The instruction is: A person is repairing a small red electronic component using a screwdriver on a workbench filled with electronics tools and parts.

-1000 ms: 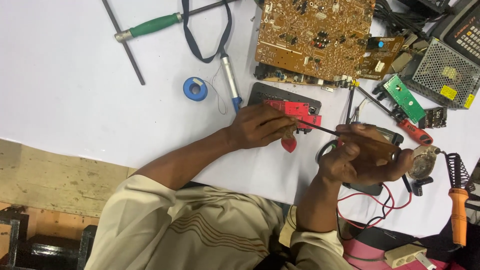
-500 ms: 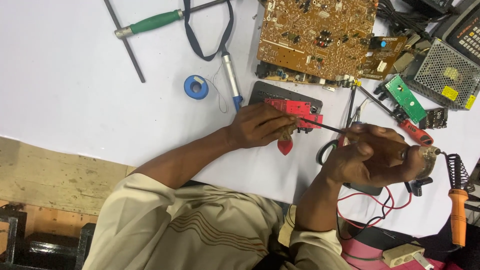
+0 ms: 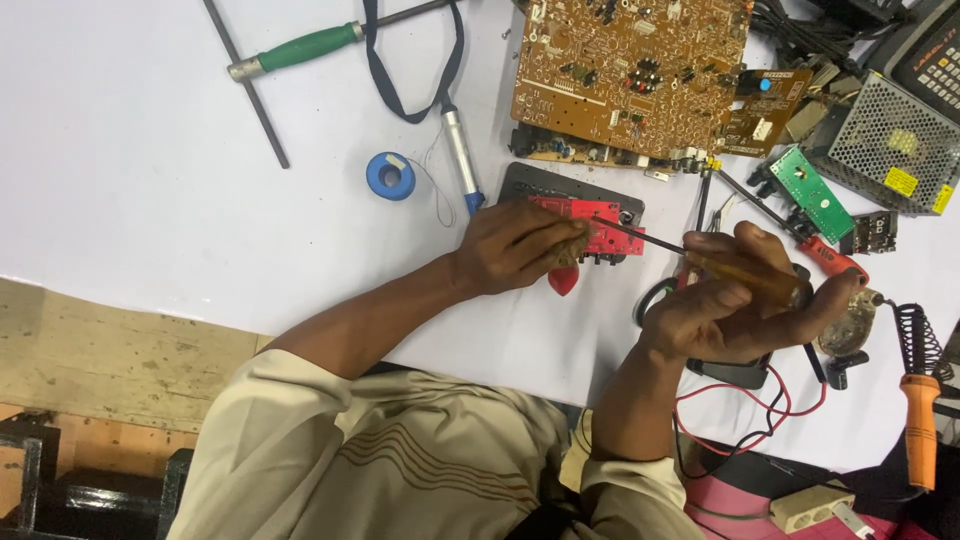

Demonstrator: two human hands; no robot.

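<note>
Red circuit board lies under left hand grip (screwdriver tip touching).

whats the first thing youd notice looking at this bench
At centre, the left hand steadies a small red circuit board on a dark module while the right hand aims an amber-handled screwdriver at it. Above them lies a large brown circuit board crowded with components. A blue solder spool sits left on the white table, and an orange-handled soldering iron lies far right.
</note>
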